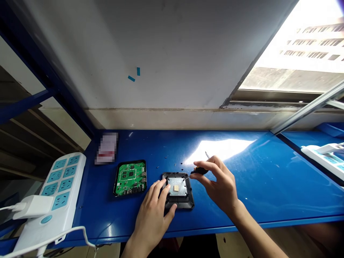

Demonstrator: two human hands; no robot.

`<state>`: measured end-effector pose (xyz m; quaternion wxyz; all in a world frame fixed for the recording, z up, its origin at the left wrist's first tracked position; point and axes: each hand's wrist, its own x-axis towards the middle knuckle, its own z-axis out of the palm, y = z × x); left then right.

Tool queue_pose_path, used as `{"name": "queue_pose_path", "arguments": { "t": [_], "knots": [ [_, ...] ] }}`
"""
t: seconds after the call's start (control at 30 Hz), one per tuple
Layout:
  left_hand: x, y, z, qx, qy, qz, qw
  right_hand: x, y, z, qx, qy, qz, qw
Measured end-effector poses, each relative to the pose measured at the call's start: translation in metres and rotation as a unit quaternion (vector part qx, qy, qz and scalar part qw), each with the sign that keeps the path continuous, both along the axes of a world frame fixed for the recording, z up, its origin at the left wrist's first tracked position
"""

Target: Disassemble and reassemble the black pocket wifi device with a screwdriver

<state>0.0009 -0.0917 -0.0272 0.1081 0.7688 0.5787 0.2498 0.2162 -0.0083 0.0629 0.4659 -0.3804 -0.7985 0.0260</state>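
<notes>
A black square plastic cover (185, 204) lies on the blue table, with a silvery metal plate (180, 183) inside it and a small beige pad (176, 188) on the plate. My left hand (154, 206) rests on the cover's left side and front edge, fingers spread. Between the thumb and fingers of my right hand (220, 182) is a black-handled screwdriver (200, 171), held tilted. Its thin shaft reaches the plate's upper right corner; whether the tip sits in a screw cannot be made out. Left of the cover lies a green circuit board (131, 175) in a black casing.
Several tiny dark screws (182, 169) are scattered beyond the cover. A thin dark metal piece (207, 154) shows behind my right hand. A blurred-out card or phone (106, 148) lies at the back left. A white power strip (61, 179) with plug and cables borders the left.
</notes>
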Motion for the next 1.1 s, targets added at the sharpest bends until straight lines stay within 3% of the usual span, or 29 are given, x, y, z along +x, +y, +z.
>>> {"name": "queue_pose_path", "arguments": {
  "t": [0.23, 0.63, 0.83, 1.1],
  "knots": [
    [0.001, 0.001, 0.0, 0.001, 0.003, -0.008, 1.0, 0.0, -0.009, -0.003, -0.048, 0.004, 0.069, 0.996],
    [-0.001, 0.001, 0.0, 0.007, 0.002, -0.004, 1.0, -0.003, -0.004, -0.002, -0.018, 0.038, -0.008, 0.999],
    [0.0, 0.0, 0.001, 0.007, 0.004, -0.012, 1.0, 0.003, -0.015, -0.006, -0.061, 0.031, 0.041, 0.997],
    [0.0, 0.001, -0.001, 0.008, 0.0, -0.006, 1.0, 0.002, -0.013, -0.002, -0.05, 0.028, 0.027, 0.998]
  ]
}}
